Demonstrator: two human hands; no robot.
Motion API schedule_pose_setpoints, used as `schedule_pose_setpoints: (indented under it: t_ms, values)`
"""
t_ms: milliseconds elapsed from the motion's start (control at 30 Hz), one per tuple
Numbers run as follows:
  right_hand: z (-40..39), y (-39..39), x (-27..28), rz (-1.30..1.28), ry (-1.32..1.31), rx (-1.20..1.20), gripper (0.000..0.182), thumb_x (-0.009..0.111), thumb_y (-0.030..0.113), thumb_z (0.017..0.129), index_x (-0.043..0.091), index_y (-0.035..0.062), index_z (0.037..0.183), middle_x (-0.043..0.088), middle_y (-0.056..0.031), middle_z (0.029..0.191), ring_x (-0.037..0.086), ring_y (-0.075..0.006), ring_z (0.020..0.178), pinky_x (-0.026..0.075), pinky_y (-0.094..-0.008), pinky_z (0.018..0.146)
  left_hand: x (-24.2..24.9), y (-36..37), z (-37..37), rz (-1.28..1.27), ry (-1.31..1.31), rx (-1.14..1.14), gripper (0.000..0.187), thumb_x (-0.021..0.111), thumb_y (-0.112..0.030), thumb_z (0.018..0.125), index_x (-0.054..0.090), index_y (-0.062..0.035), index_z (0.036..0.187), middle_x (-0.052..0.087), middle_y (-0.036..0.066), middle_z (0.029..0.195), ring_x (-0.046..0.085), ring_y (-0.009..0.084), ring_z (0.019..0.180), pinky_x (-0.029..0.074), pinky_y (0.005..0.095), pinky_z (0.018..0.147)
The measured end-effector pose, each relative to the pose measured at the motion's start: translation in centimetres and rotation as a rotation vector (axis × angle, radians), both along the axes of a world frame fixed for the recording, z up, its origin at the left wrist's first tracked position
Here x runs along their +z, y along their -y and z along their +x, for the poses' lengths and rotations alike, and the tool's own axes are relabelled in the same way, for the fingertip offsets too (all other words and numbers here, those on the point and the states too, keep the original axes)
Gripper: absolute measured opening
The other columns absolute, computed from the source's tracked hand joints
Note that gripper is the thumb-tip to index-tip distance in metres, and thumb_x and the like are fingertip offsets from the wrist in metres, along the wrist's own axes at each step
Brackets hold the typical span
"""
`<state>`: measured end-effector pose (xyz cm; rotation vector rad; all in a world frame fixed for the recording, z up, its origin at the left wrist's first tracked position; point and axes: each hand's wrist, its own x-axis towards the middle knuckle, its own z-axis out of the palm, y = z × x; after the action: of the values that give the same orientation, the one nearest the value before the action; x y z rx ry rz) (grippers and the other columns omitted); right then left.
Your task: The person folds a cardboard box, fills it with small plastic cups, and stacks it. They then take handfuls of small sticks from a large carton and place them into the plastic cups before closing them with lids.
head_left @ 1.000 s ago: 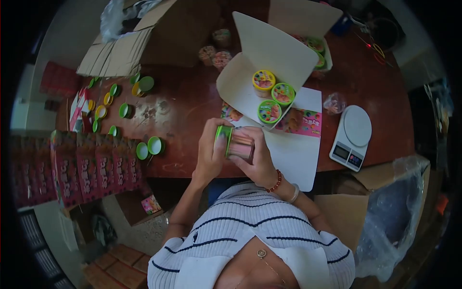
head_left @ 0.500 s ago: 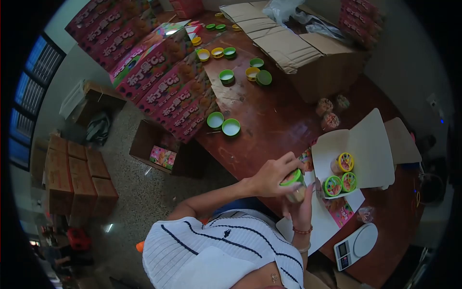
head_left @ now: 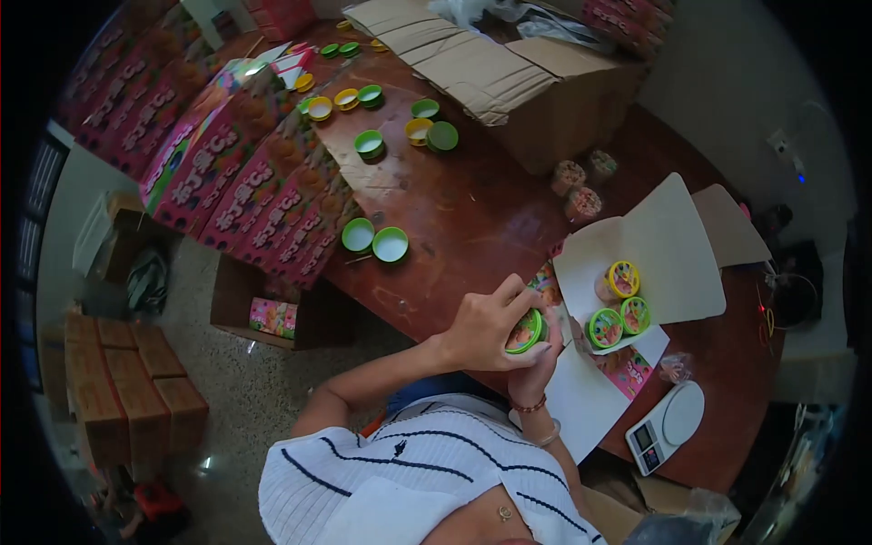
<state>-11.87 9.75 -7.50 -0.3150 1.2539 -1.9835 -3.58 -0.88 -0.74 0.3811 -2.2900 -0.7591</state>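
A small clear jar with a green-rimmed lid (head_left: 525,332) is between my two hands, its top turned up towards me. My left hand (head_left: 481,329) curls over the lid's near side, fingers closed around the rim. My right hand (head_left: 534,380), with a red bracelet at its wrist, wraps the jar from the other side and hides much of its body. Just beyond them is an open white-lined carton (head_left: 668,250). Inside it stand a yellow-lidded jar (head_left: 621,281) and two green-lidded jars, one nearer (head_left: 605,329) and one behind (head_left: 635,315).
Green and yellow lids (head_left: 391,244) lie scattered across the brown table (head_left: 454,213). Three filled containers (head_left: 582,203) stand beside a big cardboard box (head_left: 545,109). A white kitchen scale (head_left: 668,425) sits at right. Pink printed cartons (head_left: 263,200) are stacked at left.
The jar has tipped so its lid faces me more, with both hands still around it. My view has shifted, so the table and its contents appear further left.
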Motion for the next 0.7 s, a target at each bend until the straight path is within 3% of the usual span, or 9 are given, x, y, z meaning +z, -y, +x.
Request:
schedule_pose_setpoints:
  t_ms: [100,167,200,267,367,400,467,533,700]
  values:
    - [-2.4,0.3,0.5,0.000,0.440,0.389,0.041,0.033,0.040,0.109,0.056,0.0084,0.120,0.063,-0.0061,0.116,0.064,-0.0143,0.105,0.054,-0.0310,0.090,0.4,2.3,1.1,-0.232,0.105,-0.243,0.053,0.080,-0.042,0.073,0.059,-0.0050,0.106,0.052,0.011,0.093,0.065,0.0251,0.067,0.049,0.0359,0.054]
    - [-3.2,1.7,2.1,0.318,0.458,0.658,0.046,0.030,0.044,0.109,0.056,0.0076,0.119,0.066,-0.0066,0.107,0.068,-0.0144,0.085,0.058,-0.0299,0.072,0.3,3.8,1.7,-0.207,0.136,-0.314,0.054,0.081,-0.043,0.073,0.059,-0.0055,0.105,0.051,0.010,0.092,0.064,0.0261,0.066,0.048,0.0366,0.052]
    - [-5.3,2.4,0.4,0.005,0.652,1.038,0.054,0.024,0.050,0.109,0.056,0.0081,0.118,0.068,-0.0083,0.093,0.064,-0.0148,0.060,0.054,-0.0285,0.050,0.0,5.0,2.0,-0.199,0.176,-0.318,0.053,0.082,-0.043,0.072,0.060,-0.0070,0.104,0.052,0.009,0.092,0.062,0.0273,0.065,0.048,0.0367,0.052]
    - [-6.3,4.9,-0.2,0.513,-0.021,0.957,0.055,0.029,0.054,0.108,0.057,0.0066,0.115,0.066,-0.0077,0.079,0.056,-0.0141,0.044,0.044,-0.0255,0.036,-0.7,7.7,2.2,-0.191,0.292,-0.210,0.048,0.078,-0.043,0.078,0.059,-0.0079,0.105,0.052,0.011,0.094,0.065,0.0295,0.068,0.050,0.0402,0.054]
    - [-7.9,7.7,3.6,0.419,-1.185,0.329,0.039,0.063,0.036,0.100,0.055,0.0014,0.114,0.066,-0.0146,0.080,0.062,-0.0220,0.056,0.051,-0.0357,0.052,-3.0,11.2,2.5,-0.287,0.503,0.037,0.051,0.074,-0.048,0.082,0.059,-0.0084,0.111,0.054,0.014,0.102,0.069,0.0329,0.076,0.053,0.0436,0.059]
    - [-9.0,9.2,6.4,0.548,-1.098,0.347,0.041,0.072,0.029,0.093,0.054,0.0003,0.116,0.064,-0.0200,0.088,0.065,-0.0297,0.069,0.053,-0.0418,0.069,-3.8,12.1,2.8,-0.294,0.565,0.099,0.053,0.074,-0.049,0.083,0.059,-0.0084,0.115,0.055,0.015,0.105,0.069,0.0343,0.078,0.054,0.0444,0.062]
    - [-12.6,12.7,6.0,0.486,-1.514,0.032,0.042,0.074,0.026,0.090,0.055,-0.0021,0.115,0.064,-0.0206,0.099,0.064,-0.0337,0.093,0.052,-0.0446,0.079,-2.6,13.7,3.0,-0.265,0.580,0.062,0.057,0.071,-0.049,0.086,0.058,-0.0073,0.122,0.057,0.017,0.113,0.070,0.0383,0.081,0.055,0.0468,0.066]
    - [-15.5,16.1,5.2,0.857,-1.626,-0.061,0.044,0.078,0.027,0.084,0.058,-0.0028,0.111,0.065,-0.0195,0.105,0.056,-0.0354,0.110,0.048,-0.0485,0.086,-1.4,16.8,1.9,-0.225,0.622,0.200,0.059,0.072,-0.045,0.087,0.055,-0.0049,0.127,0.058,0.018,0.119,0.069,0.0388,0.090,0.056,0.0476,0.070]
    - [-21.5,21.0,-1.8,1.279,-1.864,0.035,0.045,0.080,0.028,0.075,0.062,0.0004,0.106,0.065,-0.0172,0.106,0.053,-0.0360,0.111,0.045,-0.0511,0.093,-8.5,30.8,-1.9,-0.592,0.281,0.514,0.069,0.081,-0.025,0.076,0.050,-0.0058,0.134,0.056,0.016,0.125,0.055,0.0394,0.118,0.051,0.0483,0.094]
